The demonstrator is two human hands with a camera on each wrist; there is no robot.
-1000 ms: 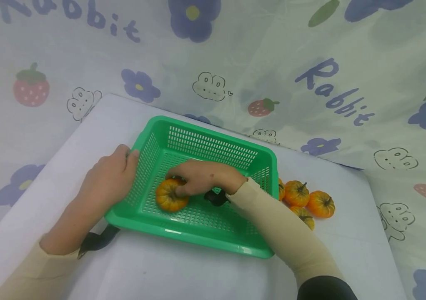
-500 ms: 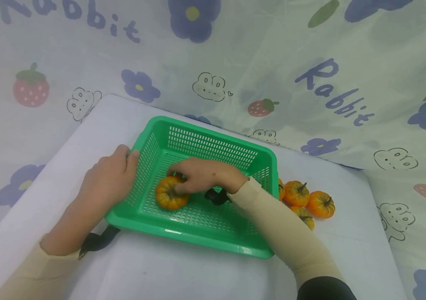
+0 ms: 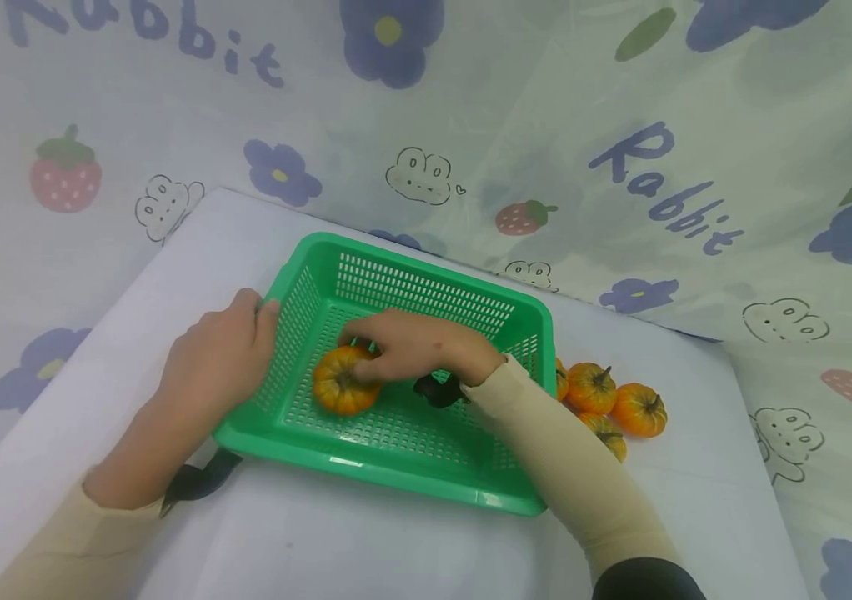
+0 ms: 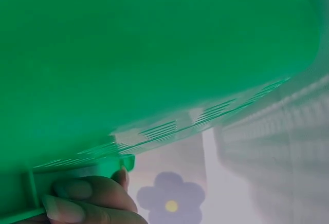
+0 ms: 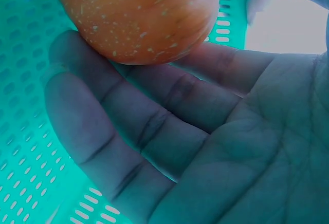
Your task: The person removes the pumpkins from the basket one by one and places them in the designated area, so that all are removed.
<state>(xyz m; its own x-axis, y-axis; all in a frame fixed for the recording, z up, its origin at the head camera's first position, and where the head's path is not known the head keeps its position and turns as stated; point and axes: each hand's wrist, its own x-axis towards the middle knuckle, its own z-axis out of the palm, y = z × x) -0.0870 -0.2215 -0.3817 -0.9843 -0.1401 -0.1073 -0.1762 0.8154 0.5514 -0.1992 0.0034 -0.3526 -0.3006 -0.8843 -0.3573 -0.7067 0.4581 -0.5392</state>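
A green plastic basket (image 3: 381,479) with slotted walls stands on the white table. My left hand (image 3: 219,358) grips its left rim, and the left wrist view shows fingertips (image 4: 74,188) curled under the edge of the basket. Inside, toward the left end, is a small orange pumpkin (image 3: 339,392) with pale ribs. My right hand (image 3: 414,343) reaches in over the right wall and holds this pumpkin between thumb and fingers. In the right wrist view the speckled side of the pumpkin (image 5: 139,23) lies against the fingers.
Several more small pumpkins (image 3: 639,410) sit just outside the basket's right wall, partly hidden by the wall and the right sleeve (image 3: 568,458). A cloth backdrop (image 3: 471,108) printed with rabbits, flowers and strawberries hangs behind the table.
My right hand and the pumpkin it holds have shifted slightly up in the head view, away from the basket's near wall. The left hand and the basket have stayed in place.
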